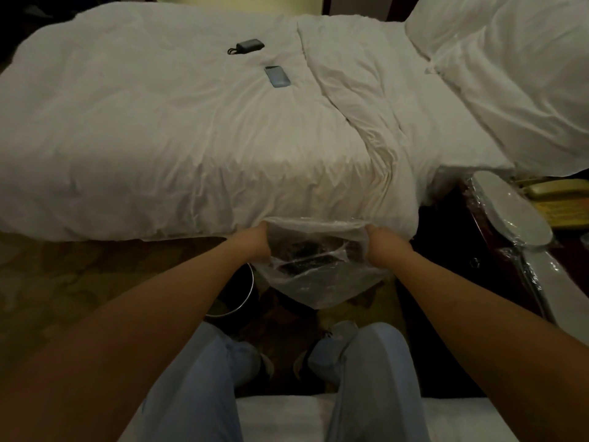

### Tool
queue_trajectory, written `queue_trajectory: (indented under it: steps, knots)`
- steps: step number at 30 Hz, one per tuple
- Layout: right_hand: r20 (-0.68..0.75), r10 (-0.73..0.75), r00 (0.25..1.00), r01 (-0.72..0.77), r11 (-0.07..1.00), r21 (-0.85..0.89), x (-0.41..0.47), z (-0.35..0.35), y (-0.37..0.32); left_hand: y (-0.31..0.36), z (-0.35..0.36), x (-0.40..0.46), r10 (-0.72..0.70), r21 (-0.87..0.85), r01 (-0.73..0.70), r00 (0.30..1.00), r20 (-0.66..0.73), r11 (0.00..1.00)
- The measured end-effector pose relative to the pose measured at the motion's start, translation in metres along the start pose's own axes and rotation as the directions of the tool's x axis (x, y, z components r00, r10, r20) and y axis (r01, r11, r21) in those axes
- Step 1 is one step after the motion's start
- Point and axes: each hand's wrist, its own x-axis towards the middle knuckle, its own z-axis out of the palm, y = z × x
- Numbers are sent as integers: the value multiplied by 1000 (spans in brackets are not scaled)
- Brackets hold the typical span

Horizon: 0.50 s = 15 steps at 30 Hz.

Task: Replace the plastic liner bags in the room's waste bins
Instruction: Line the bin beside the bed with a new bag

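Beside bed [191,138], hands [259,242] stretching liner bag [318,282]

A hotel bedroom: white-duveted bed [191,138], pillows [510,74], bedside telephone [548,189].

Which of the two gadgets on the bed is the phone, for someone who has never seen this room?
Start at the big white bed ahead. Two small items lie near its middle. The phone is the nearer one: a flat, pale blue-grey slab, while the dark device beyond it is black and chunkier, with a cord loop.
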Motion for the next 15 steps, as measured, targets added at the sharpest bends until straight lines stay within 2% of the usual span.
queue_trajectory:
  steps: [3, 5, 7, 8, 9, 10, 11, 12, 13, 15]
  knots:
    - [-36, 8, 999, -11, 997, -75, 10, 12, 3, -2, 4, 6, -45, -1, 45, 998, -49, 999]
    - [-154, -27, 988, -2, 983, -182, 18, 19, 2, -1, 8, 6, -32, 141, 55, 986, -164, 988]
    - [-257, -223, 940, 130, 934, -333, 27, 24, -5, 12, 12, 7, 217, 455, -46, 918, -332, 890]
    - [-234, -351, 907, 241, 886, -396, 33, 28, -13, 24, 14, 11, 358, 543, -128, 868, -343, 830]
    - [-161, -455, 876, 354, 832, -427, 40, 33, -23, 38, 19, 16, 452, 581, -214, 839, -302, 786]
    - [-58, -500, 864, 439, 806, -396, 47, 40, -34, 50, 26, 26, 465, 571, -273, 857, -221, 774]
    - [62, -478, 876, 470, 819, -330, 57, 50, -43, 61, 32, 37, 405, 526, -287, 906, -122, 801]
    - [170, -415, 894, 447, 856, -259, 69, 62, -49, 68, 39, 49, 296, 470, -258, 955, -7, 844]
    - [251, -344, 905, 400, 889, -225, 84, 74, -53, 72, 46, 64, 192, 433, -217, 976, 102, 875]
    - [346, -222, 912, 308, 926, -219, 118, 100, -55, 70, 63, 100, 39, 443, -167, 958, 284, 881]
